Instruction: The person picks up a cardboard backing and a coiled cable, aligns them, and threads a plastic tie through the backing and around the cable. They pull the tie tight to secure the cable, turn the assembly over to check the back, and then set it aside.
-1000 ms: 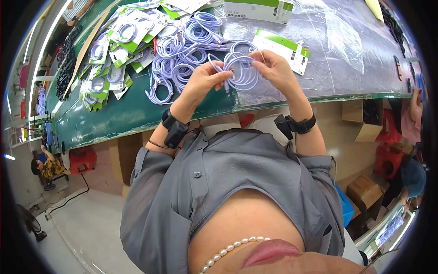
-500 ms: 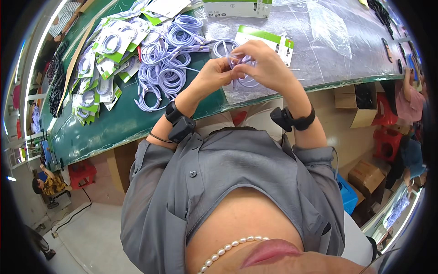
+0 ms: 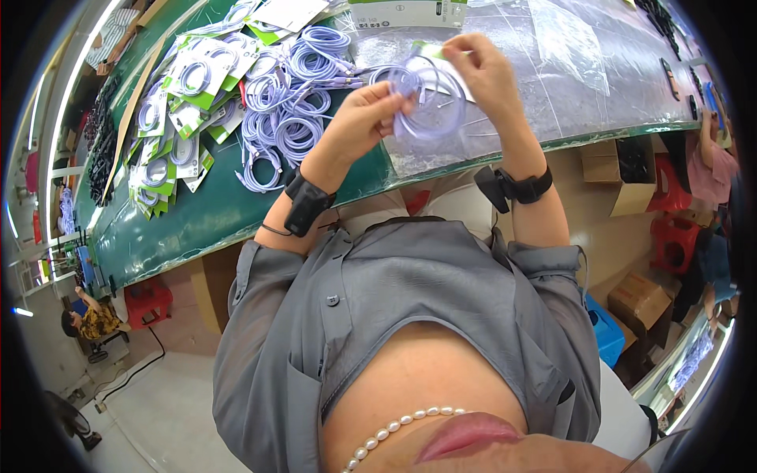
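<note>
My left hand [image 3: 356, 120] pinches a coiled lavender cable [image 3: 434, 130] between thumb and fingers, holding it up over the table's grey sheet. The coil is smeared by motion. Behind it is a white and green packaging card [image 3: 429, 52], partly covered by the loops. My right hand [image 3: 490, 79] has its thumb and fingers closed at the card's green upper edge and seems to grip it there. Left of my left hand lies a heap of coiled lavender cables [image 3: 288, 130] on the green tabletop.
Beyond that heap are several carded cables [image 3: 189, 94] in a pile. A white and green box [image 3: 406, 12] stands at the far edge. Clear plastic film [image 3: 568, 47] lies to the right. Below the table's right side are a cardboard box [image 3: 623, 169] and red stools [image 3: 674, 240].
My right hand has moved away from the left, up and to the right, to the card's green edge. The coil now hangs from my left hand alone. The card has shifted left.
</note>
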`<act>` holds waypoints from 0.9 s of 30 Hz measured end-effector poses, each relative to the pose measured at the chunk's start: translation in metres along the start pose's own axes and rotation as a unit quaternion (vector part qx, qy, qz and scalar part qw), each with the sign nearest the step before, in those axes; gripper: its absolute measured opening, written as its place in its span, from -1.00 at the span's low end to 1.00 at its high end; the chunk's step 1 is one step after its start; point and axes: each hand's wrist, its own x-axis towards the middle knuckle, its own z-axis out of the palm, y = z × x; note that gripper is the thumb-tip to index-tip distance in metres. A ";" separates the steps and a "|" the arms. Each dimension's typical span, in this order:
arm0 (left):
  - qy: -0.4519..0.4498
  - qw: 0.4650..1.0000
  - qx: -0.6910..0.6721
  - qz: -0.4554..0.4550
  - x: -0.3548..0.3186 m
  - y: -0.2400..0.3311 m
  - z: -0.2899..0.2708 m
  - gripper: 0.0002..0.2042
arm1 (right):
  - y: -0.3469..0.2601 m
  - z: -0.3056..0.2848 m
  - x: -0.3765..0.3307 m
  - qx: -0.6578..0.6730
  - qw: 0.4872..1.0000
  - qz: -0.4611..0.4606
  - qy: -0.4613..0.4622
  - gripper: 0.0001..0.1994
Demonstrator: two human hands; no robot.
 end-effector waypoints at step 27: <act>0.019 0.993 -0.071 0.089 0.005 -0.009 0.017 -0.76 | 0.013 0.007 -0.094 0.354 0.895 0.255 -0.090 -0.85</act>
